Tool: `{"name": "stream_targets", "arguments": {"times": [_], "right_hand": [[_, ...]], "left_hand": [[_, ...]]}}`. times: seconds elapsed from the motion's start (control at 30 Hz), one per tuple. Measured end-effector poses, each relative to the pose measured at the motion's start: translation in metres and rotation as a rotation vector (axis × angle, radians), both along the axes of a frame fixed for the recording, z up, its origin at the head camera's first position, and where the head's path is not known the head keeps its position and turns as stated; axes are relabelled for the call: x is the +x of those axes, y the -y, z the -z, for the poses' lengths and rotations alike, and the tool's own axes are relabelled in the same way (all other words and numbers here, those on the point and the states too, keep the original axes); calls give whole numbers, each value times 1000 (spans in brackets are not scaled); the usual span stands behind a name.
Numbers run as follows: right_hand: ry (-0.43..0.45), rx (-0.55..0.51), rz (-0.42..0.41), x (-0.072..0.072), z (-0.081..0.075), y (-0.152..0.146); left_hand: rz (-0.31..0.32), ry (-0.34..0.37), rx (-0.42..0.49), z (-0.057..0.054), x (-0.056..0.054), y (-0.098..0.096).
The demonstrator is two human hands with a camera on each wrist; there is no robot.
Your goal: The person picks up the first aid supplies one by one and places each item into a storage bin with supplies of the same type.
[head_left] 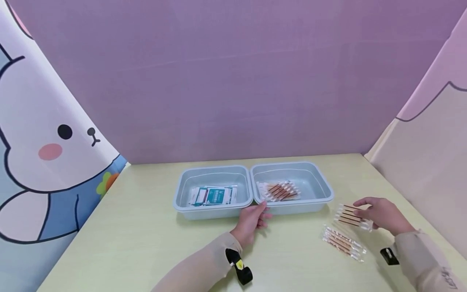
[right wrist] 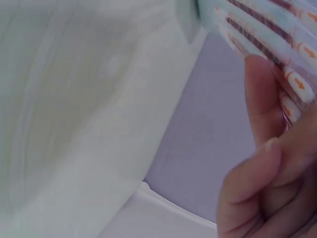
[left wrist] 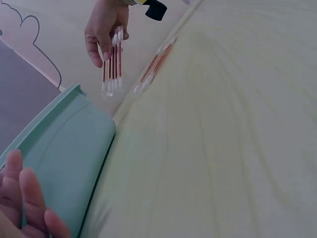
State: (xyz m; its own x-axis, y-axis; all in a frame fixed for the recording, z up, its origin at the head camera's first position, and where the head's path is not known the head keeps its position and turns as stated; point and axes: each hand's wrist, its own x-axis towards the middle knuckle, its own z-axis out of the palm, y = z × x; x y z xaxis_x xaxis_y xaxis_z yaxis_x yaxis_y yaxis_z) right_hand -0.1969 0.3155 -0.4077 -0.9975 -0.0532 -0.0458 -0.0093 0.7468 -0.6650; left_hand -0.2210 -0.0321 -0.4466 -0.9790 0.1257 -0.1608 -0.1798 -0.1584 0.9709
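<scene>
- I should lift the swab pack flat and level over the right tray, so it lands on the swabs inside.
- My right hand pinches that pack just above the counter, near the tray.
- My left hand lies loose, fingers touching the tray's front rim.
- Another pack lies on the counter.

Print on the blue packets is too small to read.

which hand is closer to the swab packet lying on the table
Right. The right hand, holding another packet, is just above and right of the swab packet on the table; the left hand rests at the trays, farther left.
</scene>
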Motion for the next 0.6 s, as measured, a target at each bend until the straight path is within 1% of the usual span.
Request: {"name": "stream_targets", "arguments": {"times": [0.1, 0.2, 0.37, 0.5, 0.6], "right_hand": [[-21, -16, -4, 3, -3, -2], [-31, -63, -5, 3, -5, -2], [-16, -126, 7, 3, -9, -1], [-18, -129, -2, 4, -12, 0], [-43, -103, -23, 4, -14, -1]], "left_hand": [[0, -9, -10, 1, -1, 0], [-1, -9, -17, 3, -2, 1], [-7, -8, -19, 3, -2, 1], [-4, -14, -32, 1, -1, 1], [-1, -14, -34, 1, -2, 1]]}}
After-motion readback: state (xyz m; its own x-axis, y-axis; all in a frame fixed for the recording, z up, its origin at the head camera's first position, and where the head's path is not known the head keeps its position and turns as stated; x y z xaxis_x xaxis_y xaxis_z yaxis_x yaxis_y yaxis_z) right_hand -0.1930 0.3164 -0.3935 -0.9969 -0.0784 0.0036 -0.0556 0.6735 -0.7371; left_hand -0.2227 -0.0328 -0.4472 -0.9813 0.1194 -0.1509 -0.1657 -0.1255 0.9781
